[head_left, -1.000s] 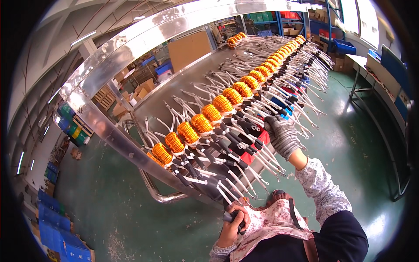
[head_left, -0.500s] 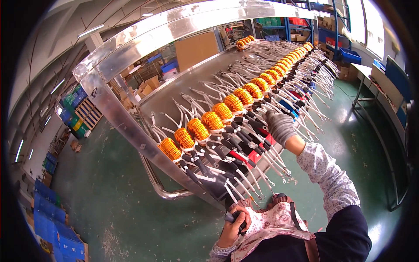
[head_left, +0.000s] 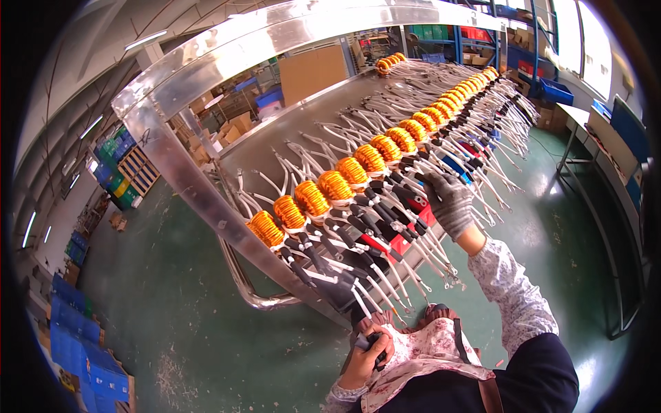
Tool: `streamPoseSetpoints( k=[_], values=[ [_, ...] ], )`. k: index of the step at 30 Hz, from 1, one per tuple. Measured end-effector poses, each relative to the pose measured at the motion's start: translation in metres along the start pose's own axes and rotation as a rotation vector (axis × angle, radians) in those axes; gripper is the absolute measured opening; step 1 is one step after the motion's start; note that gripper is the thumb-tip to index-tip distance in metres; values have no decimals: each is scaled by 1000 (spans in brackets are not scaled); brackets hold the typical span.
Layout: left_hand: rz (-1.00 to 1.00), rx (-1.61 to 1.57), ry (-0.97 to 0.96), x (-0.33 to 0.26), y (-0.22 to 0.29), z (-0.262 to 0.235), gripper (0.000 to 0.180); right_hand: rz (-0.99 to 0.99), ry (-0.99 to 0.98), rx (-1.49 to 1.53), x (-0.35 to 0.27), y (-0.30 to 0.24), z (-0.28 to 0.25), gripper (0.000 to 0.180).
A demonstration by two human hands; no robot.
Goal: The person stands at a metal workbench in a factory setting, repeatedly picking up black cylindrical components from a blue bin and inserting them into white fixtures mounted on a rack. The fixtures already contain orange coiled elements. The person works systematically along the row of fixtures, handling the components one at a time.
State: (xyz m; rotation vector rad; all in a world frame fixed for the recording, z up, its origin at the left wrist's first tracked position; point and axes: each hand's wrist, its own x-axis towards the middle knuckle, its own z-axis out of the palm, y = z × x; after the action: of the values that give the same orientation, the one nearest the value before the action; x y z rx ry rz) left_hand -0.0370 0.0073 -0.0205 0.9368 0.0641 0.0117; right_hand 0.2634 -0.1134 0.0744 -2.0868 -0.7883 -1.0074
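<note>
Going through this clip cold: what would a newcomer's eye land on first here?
First, the long row of orange copper coils running diagonally across the metal rack from lower left to upper right, with white and black leads fanning off them toward the person. Next, the gloved right hand reaching into the wires at mid-row, right of centre. The bare left hand sits low at the bottom edge, gripping a small dark tool.
</note>
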Motion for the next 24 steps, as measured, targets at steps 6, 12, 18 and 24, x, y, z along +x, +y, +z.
streamPoseSetpoints(
  k=[6,12,18,24],
  values=[
    [39,-105,-71,8,7,15,16,59,-5,92,1,2,11,17],
    [-7,-5,-36,8,10,21,27,41,-35,166,-6,13,7,20],
    [-2,-5,33,5,24,25,19,6,-183,420,-54,-75,-71,28],
    [-56,105,-64,24,21,37,15,162,-694,1033,-127,-100,-76,35]
  ],
)
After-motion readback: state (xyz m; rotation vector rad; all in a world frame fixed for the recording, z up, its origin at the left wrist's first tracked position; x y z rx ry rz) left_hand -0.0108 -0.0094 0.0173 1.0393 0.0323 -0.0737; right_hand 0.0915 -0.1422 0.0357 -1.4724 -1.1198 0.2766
